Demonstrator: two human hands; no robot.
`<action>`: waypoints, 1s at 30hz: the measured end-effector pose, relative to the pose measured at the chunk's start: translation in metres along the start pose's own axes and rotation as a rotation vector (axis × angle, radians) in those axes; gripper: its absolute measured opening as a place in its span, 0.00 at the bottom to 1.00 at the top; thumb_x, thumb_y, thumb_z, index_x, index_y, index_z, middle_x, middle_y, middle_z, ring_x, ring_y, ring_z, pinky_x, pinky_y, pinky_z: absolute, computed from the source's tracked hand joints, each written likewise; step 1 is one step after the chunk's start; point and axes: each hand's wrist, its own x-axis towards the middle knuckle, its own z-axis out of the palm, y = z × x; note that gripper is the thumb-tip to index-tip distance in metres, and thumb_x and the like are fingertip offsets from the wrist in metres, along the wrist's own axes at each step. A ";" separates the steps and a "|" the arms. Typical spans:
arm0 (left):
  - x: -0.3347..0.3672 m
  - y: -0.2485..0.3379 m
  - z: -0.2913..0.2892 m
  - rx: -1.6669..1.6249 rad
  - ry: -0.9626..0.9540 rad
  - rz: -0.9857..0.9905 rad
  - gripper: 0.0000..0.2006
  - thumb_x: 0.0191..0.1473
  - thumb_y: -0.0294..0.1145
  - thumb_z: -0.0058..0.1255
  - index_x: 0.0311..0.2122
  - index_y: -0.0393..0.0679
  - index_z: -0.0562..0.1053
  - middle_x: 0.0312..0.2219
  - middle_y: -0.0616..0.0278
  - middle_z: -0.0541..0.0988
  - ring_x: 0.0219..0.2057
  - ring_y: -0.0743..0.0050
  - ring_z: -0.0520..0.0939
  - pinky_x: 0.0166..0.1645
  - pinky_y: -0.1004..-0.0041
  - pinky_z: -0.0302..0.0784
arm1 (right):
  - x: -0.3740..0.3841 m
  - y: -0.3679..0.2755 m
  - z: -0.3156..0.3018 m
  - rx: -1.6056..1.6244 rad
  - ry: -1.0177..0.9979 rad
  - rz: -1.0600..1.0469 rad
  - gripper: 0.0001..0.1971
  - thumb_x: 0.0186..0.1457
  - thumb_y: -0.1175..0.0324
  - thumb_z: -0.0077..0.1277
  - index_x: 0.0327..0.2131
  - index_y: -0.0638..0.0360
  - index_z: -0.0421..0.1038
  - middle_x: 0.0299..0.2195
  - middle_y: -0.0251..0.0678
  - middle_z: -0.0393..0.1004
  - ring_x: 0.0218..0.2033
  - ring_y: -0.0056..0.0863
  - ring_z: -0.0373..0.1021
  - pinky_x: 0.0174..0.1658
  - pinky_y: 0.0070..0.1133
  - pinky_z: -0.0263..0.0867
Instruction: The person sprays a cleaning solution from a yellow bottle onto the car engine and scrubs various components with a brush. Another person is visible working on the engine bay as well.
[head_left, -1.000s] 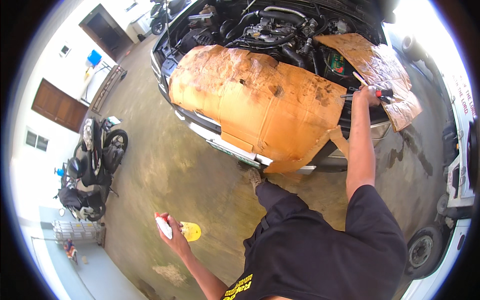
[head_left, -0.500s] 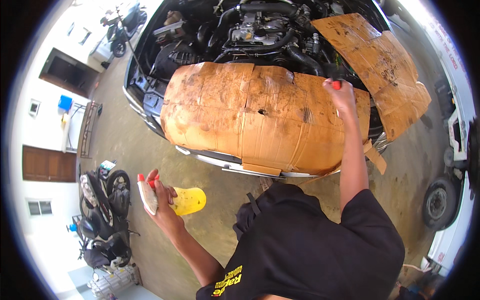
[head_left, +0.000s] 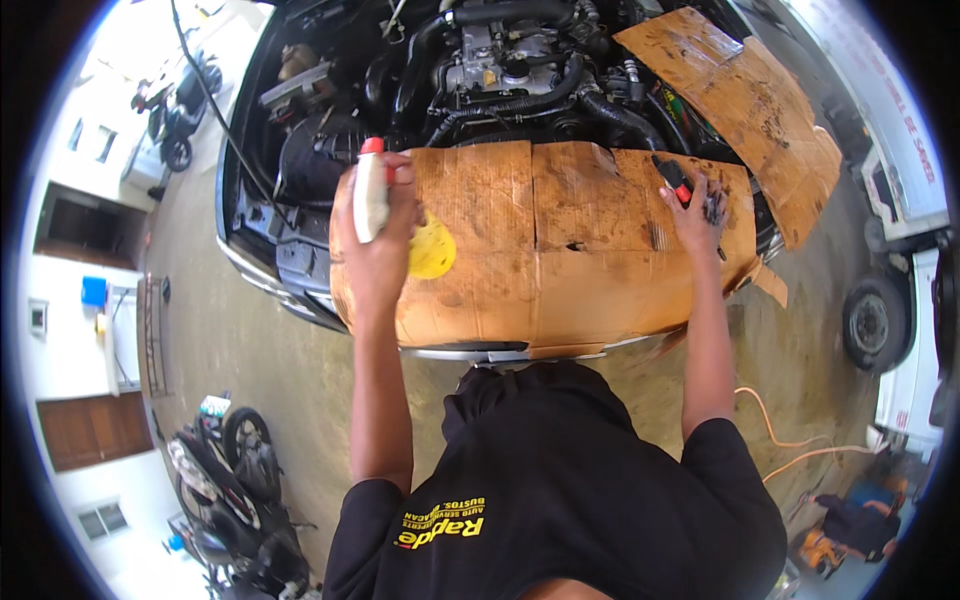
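Note:
My left hand [head_left: 380,225] is closed round a spray bottle with a yellow body [head_left: 433,247] and a white trigger head [head_left: 371,195] with red parts. It is above the left side of a stained cardboard sheet [head_left: 480,225], which covers the front of an open engine bay. My right hand [head_left: 698,220] is at the sheet's right side, its fingers round a black-and-red tool [head_left: 672,178]. The tool's black end points toward the engine [head_left: 515,70]. My hand partly hides the tool, so its exact kind is unclear.
Another cardboard piece [head_left: 740,110] covers the bay's right side. A thin dark rod [head_left: 225,110] slants over the left fender. Motorcycles [head_left: 225,490] stand at left, a white vehicle with a wheel [head_left: 872,325] at right. An orange hose [head_left: 790,445] lies on the floor near another person [head_left: 858,525].
My left hand has carried the spray bottle up and right, from beside the car to over the cardboard. My right hand has drawn slightly back from the engine with the black-and-red tool.

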 end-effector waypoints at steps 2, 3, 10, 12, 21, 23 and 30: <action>0.021 -0.015 0.006 -0.035 -0.116 0.017 0.05 0.69 0.29 0.59 0.46 0.42 0.78 0.29 0.71 0.77 0.26 0.86 0.76 0.31 0.79 0.72 | -0.011 0.012 0.026 -0.091 0.317 -0.076 0.37 0.61 0.40 0.63 0.64 0.51 0.70 0.63 0.45 0.74 0.66 0.47 0.67 0.65 0.49 0.61; 0.029 -0.026 0.006 -0.051 -0.154 0.043 0.05 0.69 0.29 0.58 0.46 0.42 0.78 0.29 0.71 0.76 0.26 0.86 0.76 0.31 0.80 0.72 | -0.011 0.009 0.027 -0.071 0.339 -0.051 0.35 0.61 0.41 0.63 0.63 0.51 0.71 0.62 0.45 0.74 0.65 0.47 0.68 0.64 0.48 0.62; 0.048 -0.085 0.008 0.028 -0.239 0.126 0.10 0.66 0.27 0.60 0.50 0.40 0.76 0.36 0.58 0.86 0.39 0.74 0.87 0.44 0.70 0.82 | -0.016 -0.002 0.014 -0.047 0.444 -0.125 0.23 0.66 0.53 0.63 0.56 0.59 0.76 0.56 0.45 0.79 0.59 0.45 0.72 0.61 0.41 0.67; 0.051 -0.089 0.008 0.078 -0.216 0.115 0.12 0.65 0.36 0.61 0.49 0.45 0.77 0.34 0.54 0.88 0.36 0.55 0.91 0.42 0.63 0.84 | -0.019 -0.001 0.013 -0.024 0.453 -0.160 0.19 0.67 0.58 0.61 0.53 0.61 0.77 0.52 0.46 0.80 0.57 0.47 0.74 0.61 0.40 0.68; 0.071 -0.103 0.021 0.340 -0.193 0.226 0.23 0.54 0.39 0.62 0.55 0.46 0.76 0.55 0.49 0.79 0.55 0.45 0.83 0.55 0.51 0.79 | -0.016 -0.004 0.012 -0.019 0.413 -0.179 0.15 0.65 0.70 0.57 0.53 0.61 0.77 0.52 0.44 0.81 0.56 0.46 0.74 0.61 0.41 0.67; 0.084 -0.098 0.037 0.293 -0.321 0.107 0.26 0.53 0.40 0.62 0.57 0.45 0.75 0.59 0.50 0.77 0.55 0.44 0.82 0.56 0.51 0.79 | -0.016 0.002 0.014 -0.003 0.415 -0.194 0.15 0.64 0.70 0.57 0.53 0.61 0.77 0.52 0.44 0.80 0.57 0.46 0.74 0.62 0.41 0.67; 0.141 -0.142 0.062 0.249 -0.442 -0.069 0.20 0.57 0.49 0.63 0.50 0.51 0.83 0.41 0.52 0.88 0.45 0.45 0.88 0.52 0.57 0.81 | -0.012 -0.019 0.009 0.034 0.416 -0.102 0.16 0.63 0.68 0.59 0.54 0.59 0.76 0.51 0.44 0.80 0.58 0.48 0.72 0.62 0.43 0.66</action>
